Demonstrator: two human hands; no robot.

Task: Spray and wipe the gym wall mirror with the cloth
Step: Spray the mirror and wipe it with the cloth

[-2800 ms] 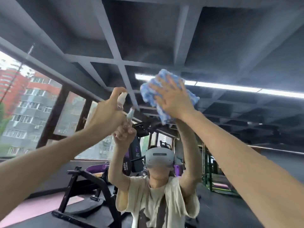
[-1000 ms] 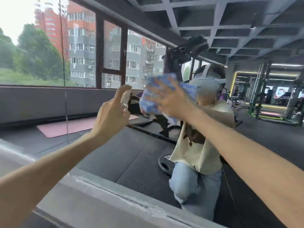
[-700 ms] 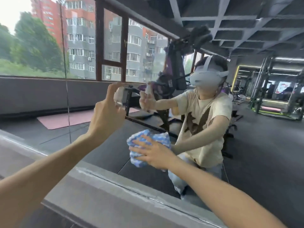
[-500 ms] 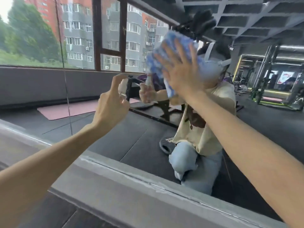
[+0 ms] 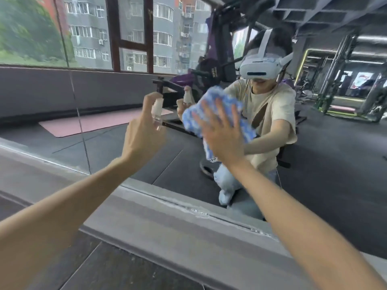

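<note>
The wall mirror [image 5: 335, 164] fills the view ahead and reflects a kneeling person in a headset. My right hand [image 5: 222, 135] presses a blue and white cloth [image 5: 211, 107] flat against the glass, fingers spread straight. My left hand [image 5: 144, 132] grips a small clear spray bottle [image 5: 157, 109] with a white top, held upright just left of the cloth, index finger on the nozzle. The bottle's lower part is hidden in my palm.
A grey ledge [image 5: 178, 222] runs along the mirror's bottom edge, with dark floor tiles [image 5: 104, 268] below it. The mirror reflects windows, a pink mat [image 5: 98, 124] and gym machines. A vertical seam [image 5: 81, 130] splits the mirror panels at the left.
My right hand has swept the cloth up and down across the glass; it is now lower than half a second ago. The view dropped from the ceiling reflection. My left hand keeps the bottle steady.
</note>
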